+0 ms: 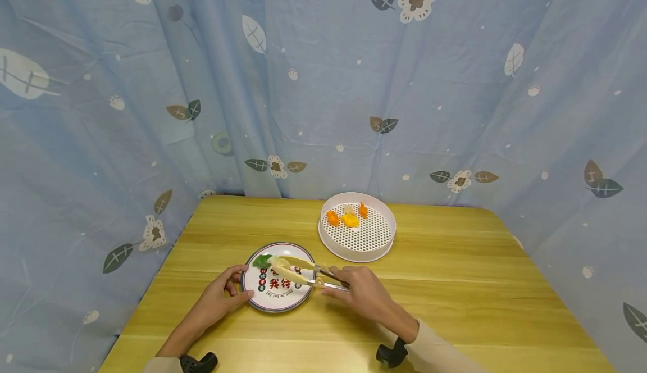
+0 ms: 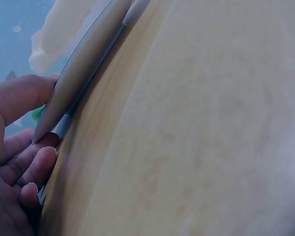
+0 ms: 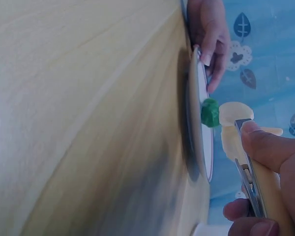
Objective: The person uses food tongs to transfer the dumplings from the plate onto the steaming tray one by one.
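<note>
My left hand (image 1: 221, 295) holds the left rim of a white plate (image 1: 279, 301) printed with red characters, thumb on top and fingers beneath. In my right hand (image 1: 365, 293) is a pair of tongs (image 1: 327, 285) with metal handles and broad pale-yellow ends. The tong ends reach over the plate from the right, close to a small rounded green piece (image 3: 210, 113) near the far left rim. A pale whitish patch (image 1: 276, 262) shows at the tong tips beside the green piece; I cannot tell whether the tongs grip anything.
Behind the plate, to the right, stands a round white basket (image 1: 357, 256) with a perforated base. Inside it lie orange pieces (image 1: 332, 218), a yellow piece (image 1: 350, 220) and a pale one. A blue patterned curtain (image 1: 323, 81) hangs around the wooden table (image 1: 455, 283).
</note>
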The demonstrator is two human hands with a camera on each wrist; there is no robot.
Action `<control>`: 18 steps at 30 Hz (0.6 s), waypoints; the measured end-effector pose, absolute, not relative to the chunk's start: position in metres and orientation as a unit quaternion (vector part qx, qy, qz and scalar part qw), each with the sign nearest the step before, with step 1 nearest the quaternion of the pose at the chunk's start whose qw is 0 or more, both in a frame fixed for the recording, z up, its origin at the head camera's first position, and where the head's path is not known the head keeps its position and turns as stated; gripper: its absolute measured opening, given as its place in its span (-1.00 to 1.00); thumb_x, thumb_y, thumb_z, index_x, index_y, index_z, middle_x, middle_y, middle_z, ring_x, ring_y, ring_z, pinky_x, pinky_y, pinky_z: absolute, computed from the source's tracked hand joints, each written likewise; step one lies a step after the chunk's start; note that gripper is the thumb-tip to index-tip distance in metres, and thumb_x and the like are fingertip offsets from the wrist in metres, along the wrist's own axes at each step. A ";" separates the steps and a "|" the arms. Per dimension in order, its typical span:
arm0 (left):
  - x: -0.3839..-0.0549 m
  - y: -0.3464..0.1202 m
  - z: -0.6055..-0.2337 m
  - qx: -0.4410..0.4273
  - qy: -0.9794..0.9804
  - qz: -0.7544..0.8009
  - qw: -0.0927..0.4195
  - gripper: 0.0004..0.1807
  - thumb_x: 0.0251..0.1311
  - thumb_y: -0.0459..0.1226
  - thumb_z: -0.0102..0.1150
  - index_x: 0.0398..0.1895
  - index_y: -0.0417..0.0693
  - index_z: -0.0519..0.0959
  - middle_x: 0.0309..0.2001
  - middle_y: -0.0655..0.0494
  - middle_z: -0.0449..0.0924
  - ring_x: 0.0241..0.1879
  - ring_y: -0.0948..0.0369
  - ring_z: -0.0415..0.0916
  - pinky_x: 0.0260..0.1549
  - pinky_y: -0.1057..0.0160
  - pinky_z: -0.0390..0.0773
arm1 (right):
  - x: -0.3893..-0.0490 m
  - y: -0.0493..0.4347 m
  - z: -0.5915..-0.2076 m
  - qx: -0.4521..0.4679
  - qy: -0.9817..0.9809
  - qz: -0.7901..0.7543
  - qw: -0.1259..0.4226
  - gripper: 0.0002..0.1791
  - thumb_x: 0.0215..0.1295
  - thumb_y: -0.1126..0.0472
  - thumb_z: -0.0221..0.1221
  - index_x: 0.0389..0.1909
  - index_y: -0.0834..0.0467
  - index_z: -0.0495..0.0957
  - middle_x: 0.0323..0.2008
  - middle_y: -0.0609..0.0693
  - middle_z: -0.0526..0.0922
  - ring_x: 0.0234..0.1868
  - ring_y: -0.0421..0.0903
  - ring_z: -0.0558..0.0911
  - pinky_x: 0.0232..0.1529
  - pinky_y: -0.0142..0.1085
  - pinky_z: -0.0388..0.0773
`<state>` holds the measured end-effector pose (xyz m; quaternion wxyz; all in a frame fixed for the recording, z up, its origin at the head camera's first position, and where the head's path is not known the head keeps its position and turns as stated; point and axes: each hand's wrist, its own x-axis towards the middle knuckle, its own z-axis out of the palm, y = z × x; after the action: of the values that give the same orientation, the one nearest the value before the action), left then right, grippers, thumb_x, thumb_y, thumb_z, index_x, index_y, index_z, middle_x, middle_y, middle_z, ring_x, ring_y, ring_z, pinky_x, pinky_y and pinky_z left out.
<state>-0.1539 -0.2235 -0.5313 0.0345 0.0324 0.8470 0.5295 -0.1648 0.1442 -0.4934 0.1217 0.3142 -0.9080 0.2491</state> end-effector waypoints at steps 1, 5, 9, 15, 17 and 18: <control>-0.154 -0.224 -0.531 0.032 0.847 0.529 0.035 -0.30 0.17 -0.16 0.53 0.36 -0.05 0.45 -0.04 -0.02 0.50 -0.28 0.15 0.38 -0.29 0.28 0.40 | -0.165 0.146 -0.492 0.312 -0.908 0.250 0.122 -0.46 0.26 -0.24 0.34 0.09 0.04 0.74 -0.56 -0.26 0.49 -0.56 -0.35 0.30 -0.51 -0.43 0.28; -0.153 -0.223 -0.531 0.031 0.847 0.530 0.037 -0.29 0.17 -0.16 0.53 0.36 -0.05 0.45 -0.03 -0.02 0.50 -0.28 0.14 0.38 -0.29 0.27 0.39 | -0.164 0.154 -0.489 0.310 -0.909 0.246 0.129 -0.55 0.25 -0.23 0.35 -0.06 0.02 0.75 -0.63 -0.32 0.16 -0.58 -0.37 0.20 -0.54 -0.43 0.20; -0.153 -0.223 -0.531 0.031 0.847 0.530 0.038 -0.29 0.17 -0.15 0.52 0.37 -0.04 0.45 -0.03 -0.02 0.50 -0.28 0.13 0.38 -0.29 0.27 0.40 | -0.163 0.163 -0.487 0.306 -0.909 0.248 0.139 -0.57 0.24 -0.21 0.38 -0.08 0.03 0.75 -0.64 -0.30 0.16 -0.57 -0.35 0.19 -0.54 -0.42 0.20; -0.154 -0.224 -0.532 0.035 0.848 0.528 0.033 -0.29 0.17 -0.14 0.53 0.36 -0.05 0.45 -0.03 -0.02 0.49 -0.27 0.14 0.37 -0.29 0.28 0.40 | -0.163 0.177 -0.481 0.286 -0.908 0.266 0.149 -0.44 0.21 -0.18 0.40 0.13 0.06 0.73 -0.49 -0.22 0.59 -0.51 -0.32 0.33 -0.47 -0.40 0.34; -0.153 -0.224 -0.532 0.035 0.847 0.529 0.033 -0.29 0.16 -0.15 0.53 0.36 -0.05 0.46 -0.03 -0.02 0.49 -0.27 0.15 0.37 -0.29 0.28 0.40 | -0.163 0.182 -0.479 0.274 -0.912 0.266 0.149 -0.39 0.22 -0.19 0.39 0.18 0.09 0.70 -0.53 -0.27 0.55 -0.54 -0.34 0.30 -0.50 -0.42 0.32; -0.153 -0.224 -0.532 0.034 0.847 0.529 0.033 -0.29 0.16 -0.15 0.53 0.36 -0.05 0.46 -0.03 -0.02 0.49 -0.27 0.15 0.37 -0.29 0.28 0.40 | -0.163 0.184 -0.478 0.267 -0.914 0.267 0.149 -0.37 0.22 -0.19 0.39 0.20 0.10 0.68 -0.55 -0.28 0.52 -0.56 -0.36 0.28 -0.52 -0.42 0.30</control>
<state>-0.1532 -0.2237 -0.5322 0.0328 0.0344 0.8471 0.5293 -0.1631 0.1839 -0.4782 0.1493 0.2673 -0.9138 0.2669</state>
